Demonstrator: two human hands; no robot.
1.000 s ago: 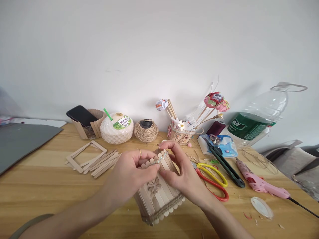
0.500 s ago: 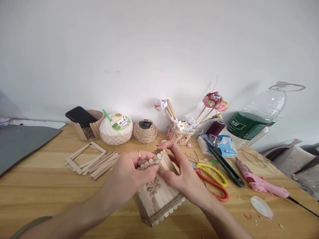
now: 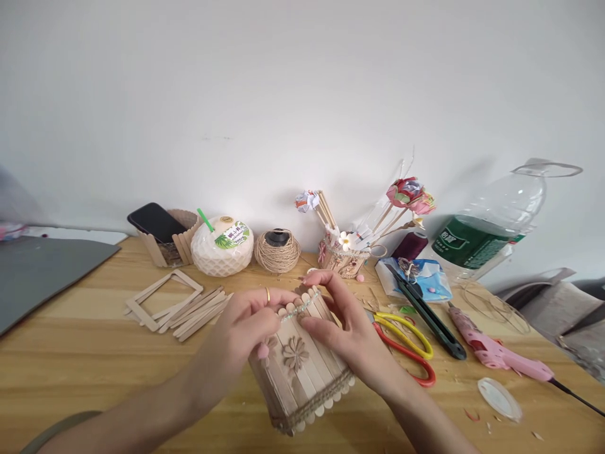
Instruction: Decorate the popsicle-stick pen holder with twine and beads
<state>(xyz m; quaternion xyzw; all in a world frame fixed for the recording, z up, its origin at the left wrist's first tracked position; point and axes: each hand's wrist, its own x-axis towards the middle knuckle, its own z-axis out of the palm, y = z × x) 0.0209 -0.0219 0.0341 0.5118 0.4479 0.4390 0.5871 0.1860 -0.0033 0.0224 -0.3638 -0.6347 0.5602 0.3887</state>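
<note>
On the wooden table (image 3: pixel 85 353) before a white wall, I am watching both hands closing on a stick box (image 3: pixel 302 372): left hand (image 3: pixel 246 334) gripping its side, right hand (image 3: pixel 345 328) pinching a bead strand (image 3: pixel 297 309) along the rim.

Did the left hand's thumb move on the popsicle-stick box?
Yes. The left hand slid its thumb down the popsicle-stick box, from the top bead strip to left of the carved wooden flower.
</note>
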